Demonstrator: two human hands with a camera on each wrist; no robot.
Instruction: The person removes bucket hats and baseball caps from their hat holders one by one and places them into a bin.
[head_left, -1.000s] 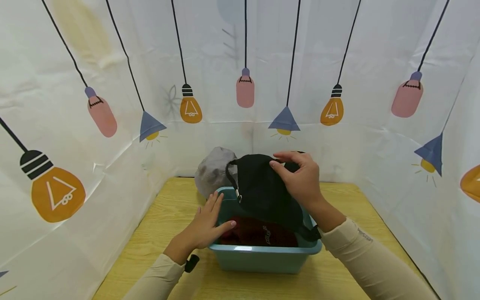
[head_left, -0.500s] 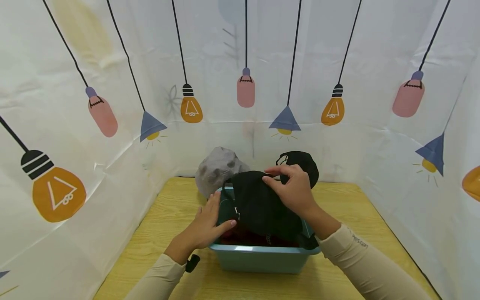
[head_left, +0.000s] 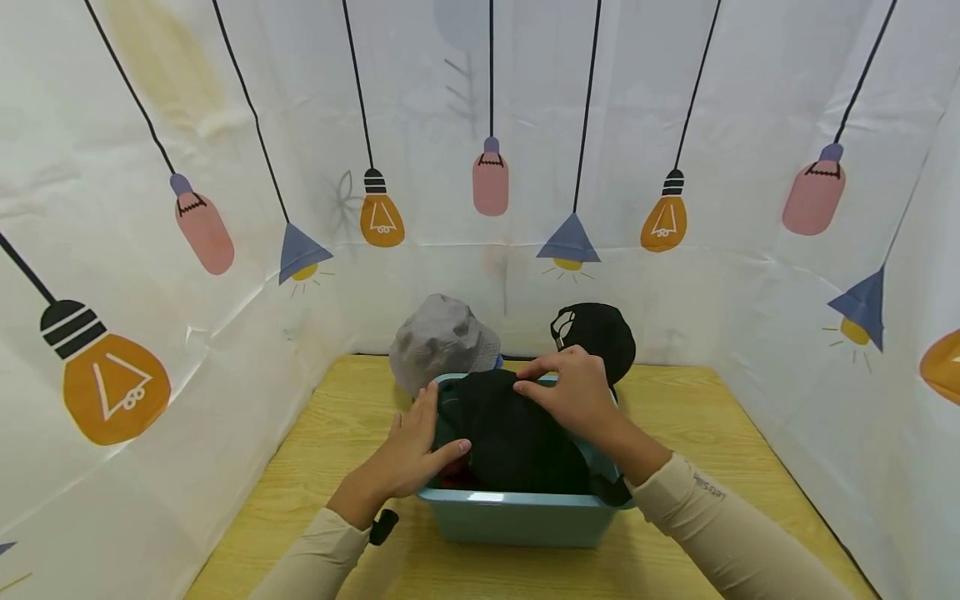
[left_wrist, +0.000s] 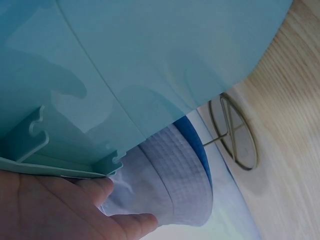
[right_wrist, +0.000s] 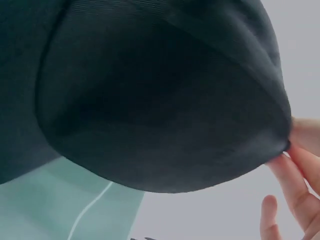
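A black baseball cap lies tilted over the light blue plastic basin, its body largely inside the rim. My right hand pinches the edge of this cap's brim between thumb and fingers; the right wrist view shows the brim close up. At the basin's left side, my left hand rests with straight fingers along the rim, thumb over the inside. In the left wrist view that hand touches the basin wall. Dark red cloth shows under the cap, mostly hidden.
Behind the basin, a grey bucket hat is at the back left, near a wire stand's round base. Another black cap stands at the back right. The wooden table is walled by white sheets printed with lamps.
My right hand has lowered the black cap into the basin, moving down and slightly left. The cap now covers most of the red cloth, and the rear black cap is uncovered. My left hand stays put.
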